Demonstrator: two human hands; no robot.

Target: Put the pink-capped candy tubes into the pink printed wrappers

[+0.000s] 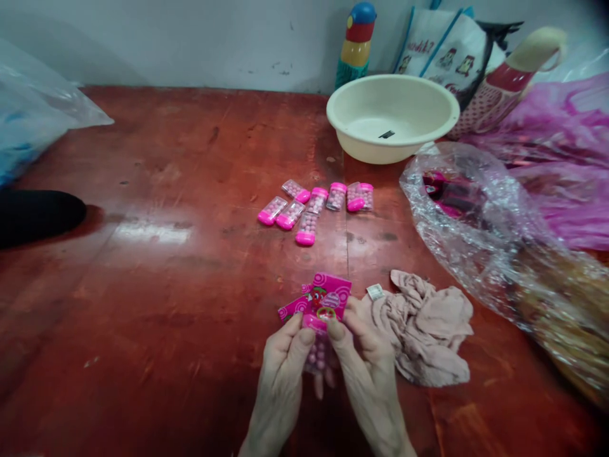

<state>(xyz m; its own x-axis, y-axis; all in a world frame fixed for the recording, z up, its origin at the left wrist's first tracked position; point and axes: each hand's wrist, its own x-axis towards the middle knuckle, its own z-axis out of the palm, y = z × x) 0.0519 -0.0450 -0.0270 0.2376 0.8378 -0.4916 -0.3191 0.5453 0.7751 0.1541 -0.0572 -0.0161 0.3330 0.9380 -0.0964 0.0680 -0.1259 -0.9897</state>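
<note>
Both hands hold a small clear candy box (pixel 316 357) with a pink cap and pink round candies inside. My left hand (pixel 281 365) pinches it from the left, thumb at the cap. From the right, my right hand (pixel 364 365) grips it, with the thumb on the front near the cap. A pink printed label (pixel 333 285) with a red cartoon fruit stands up above the cap, between the hands. Behind it lies more pink printed paper (pixel 291 308); whether it is held or on the table, I cannot tell. Several similar candy boxes (pixel 306 228) lie farther back.
A crumpled beige cloth (pixel 432 324) lies right of my hands on the red-brown table (pixel 166 317). Farther right is a clear plastic bag (pixel 457 190). A cream basin (pixel 394 149) and a colourful bottle (pixel 356 51) stand at the back. A black object (pixel 40 216) enters from the left.
</note>
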